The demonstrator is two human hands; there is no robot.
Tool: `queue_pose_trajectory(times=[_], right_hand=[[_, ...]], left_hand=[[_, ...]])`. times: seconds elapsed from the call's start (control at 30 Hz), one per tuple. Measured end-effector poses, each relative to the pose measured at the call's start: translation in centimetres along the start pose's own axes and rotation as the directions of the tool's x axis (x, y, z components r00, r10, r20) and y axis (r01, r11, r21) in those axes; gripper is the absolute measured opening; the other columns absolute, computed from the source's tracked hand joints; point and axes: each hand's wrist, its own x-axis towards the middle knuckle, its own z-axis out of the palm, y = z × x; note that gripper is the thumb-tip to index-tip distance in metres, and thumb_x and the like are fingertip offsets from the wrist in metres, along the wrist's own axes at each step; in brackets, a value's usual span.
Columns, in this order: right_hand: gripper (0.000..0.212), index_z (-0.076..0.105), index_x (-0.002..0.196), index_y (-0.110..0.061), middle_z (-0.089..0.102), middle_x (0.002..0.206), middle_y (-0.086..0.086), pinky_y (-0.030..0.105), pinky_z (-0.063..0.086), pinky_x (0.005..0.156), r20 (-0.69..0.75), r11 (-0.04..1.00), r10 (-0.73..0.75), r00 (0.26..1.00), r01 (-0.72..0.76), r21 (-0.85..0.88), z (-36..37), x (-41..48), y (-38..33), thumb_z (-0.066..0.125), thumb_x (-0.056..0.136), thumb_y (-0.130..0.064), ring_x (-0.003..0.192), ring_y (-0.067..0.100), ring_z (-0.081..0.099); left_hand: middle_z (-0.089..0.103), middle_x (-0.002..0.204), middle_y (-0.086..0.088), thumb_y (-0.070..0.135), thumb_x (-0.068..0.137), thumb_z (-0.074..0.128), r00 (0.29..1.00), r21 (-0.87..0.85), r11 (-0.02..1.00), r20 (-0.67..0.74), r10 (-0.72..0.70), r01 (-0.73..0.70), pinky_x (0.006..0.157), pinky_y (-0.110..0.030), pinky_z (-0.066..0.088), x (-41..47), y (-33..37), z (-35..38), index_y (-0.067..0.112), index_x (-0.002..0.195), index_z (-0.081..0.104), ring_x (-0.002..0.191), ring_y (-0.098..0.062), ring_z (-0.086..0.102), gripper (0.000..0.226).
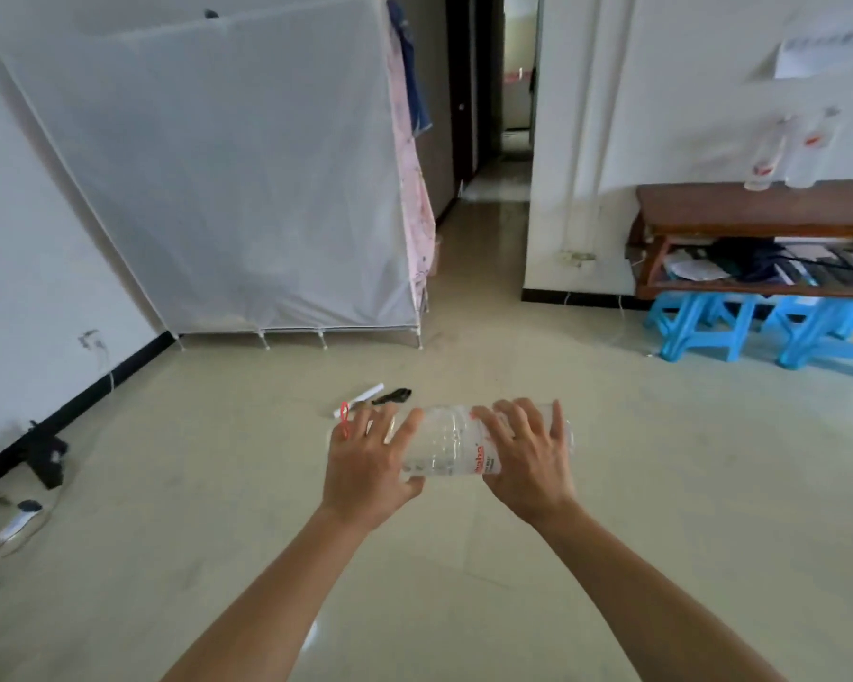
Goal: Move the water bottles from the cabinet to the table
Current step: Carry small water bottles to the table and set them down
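Left hand (370, 467) grips one end, right hand (528, 465) clamps the other: water bottle (446, 445) sideways btwn them, fingers curled round it.

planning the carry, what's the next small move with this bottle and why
Probably turn right and carry the bottle, gripped sideways by left hand and right hand, toward the wooden table, where two bottles already stand; the hands are mid-room over the floor.

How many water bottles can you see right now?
3. One bottle lies sideways in the left hand and right hand; two bottles stand on the brown table at right, blurred. More may be hidden in the cabinet.
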Motion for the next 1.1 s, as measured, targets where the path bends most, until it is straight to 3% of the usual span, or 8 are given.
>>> queue_pose_trajectory(times=[0.17, 0.4, 0.63, 0.7, 0.83, 1.0, 1.1], right_hand=[[0.080, 0.051, 0.131, -0.029, 0.056, 0.120, 0.002, 0.073, 0.028, 0.109, -0.056, 0.990, 0.115, 0.992, -0.119, -0.071, 1.5, 3.3, 11.8, 0.086, 0.059, -0.032, 0.118, 0.032, 0.055], [0.075, 0.052, 0.130, -0.025, 0.059, 0.120, 0.006, 0.072, 0.030, 0.107, -0.183, 0.923, 0.204, 0.962, -0.252, -0.292, 2.6, 11.0, 27.1, 0.086, 0.063, -0.032, 0.116, 0.033, 0.056], [0.060, 0.064, 0.127, -0.023, 0.060, 0.122, 0.009, 0.067, 0.026, 0.113, -0.418, 0.757, 0.235, 0.878, -0.435, -0.487, 0.0, 14.5, 42.3, 0.083, 0.070, -0.029, 0.116, 0.034, 0.054], [0.062, 0.060, 0.129, -0.026, 0.057, 0.125, 0.008, 0.066, 0.026, 0.114, -0.457, 0.703, 0.245, 0.855, -0.481, -0.524, -0.6, 14.0, 48.1, 0.084, 0.072, -0.030, 0.116, 0.034, 0.055], [0.064, 0.055, 0.131, -0.028, 0.054, 0.126, 0.007, 0.067, 0.025, 0.113, -0.541, 0.636, 0.235, 0.808, -0.549, -0.543, -1.5, 13.8, 60.0, 0.083, 0.073, -0.028, 0.117, 0.034, 0.057], [0.063, 0.055, 0.132, -0.028, 0.053, 0.127, 0.007, 0.068, 0.021, 0.116, -0.548, 0.620, 0.282, 0.788, -0.585, -0.523, -3.8, 15.2, 74.1, 0.081, 0.074, -0.025, 0.120, 0.033, 0.055], [0.069, 0.048, 0.133, -0.027, 0.053, 0.128, 0.009, 0.068, 0.017, 0.117, -0.522, 0.650, 0.290, 0.802, -0.565, -0.507, -5.4, 17.7, 81.8, 0.084, 0.075, -0.027, 0.122, 0.034, 0.053]], left_hand=[[0.061, 0.125, -0.006, 0.049, 0.059, 0.076, 0.983, -0.071, 0.982, -0.066, 0.172, -0.177, 0.098, -0.053, 0.041, 12.4, 5.3, 6.0, 0.027, 0.132, 0.059, 0.104, -0.032, 0.058, 0.079], [0.061, 0.126, -0.012, 0.052, 0.062, 0.079, 0.898, -0.159, 0.894, -0.216, 0.383, -0.419, 0.102, -0.068, 0.039, 32.0, 11.5, 14.3, 0.024, 0.137, 0.047, 0.103, -0.035, 0.059, 0.086], [0.053, 0.125, -0.014, 0.047, 0.061, 0.083, 0.715, -0.161, 0.740, -0.452, 0.533, -0.653, 0.106, -0.066, 0.037, 49.7, 22.8, 18.3, 0.020, 0.136, 0.047, 0.108, -0.036, 0.054, 0.087], [0.050, 0.126, -0.013, 0.046, 0.061, 0.084, 0.641, -0.143, 0.682, -0.518, 0.566, -0.717, 0.108, -0.067, 0.035, 54.2, 28.2, 20.2, 0.020, 0.135, 0.047, 0.110, -0.035, 0.051, 0.087], [0.046, 0.126, -0.012, 0.044, 0.059, 0.086, 0.542, -0.095, 0.629, -0.615, 0.573, -0.772, 0.107, -0.068, 0.035, 62.7, 38.7, 22.9, 0.019, 0.134, 0.048, 0.110, -0.034, 0.048, 0.088], [0.046, 0.125, -0.012, 0.045, 0.063, 0.083, 0.534, -0.098, 0.610, -0.603, 0.592, -0.787, 0.096, -0.065, 0.045, 72.2, 49.9, 23.7, 0.019, 0.134, 0.048, 0.108, -0.033, 0.045, 0.083], [0.057, 0.122, -0.015, 0.045, 0.066, 0.080, 0.543, -0.069, 0.634, -0.593, 0.595, -0.770, 0.105, -0.064, 0.037, 78.3, 54.9, 24.6, 0.020, 0.135, 0.048, 0.107, -0.035, 0.050, 0.080]])
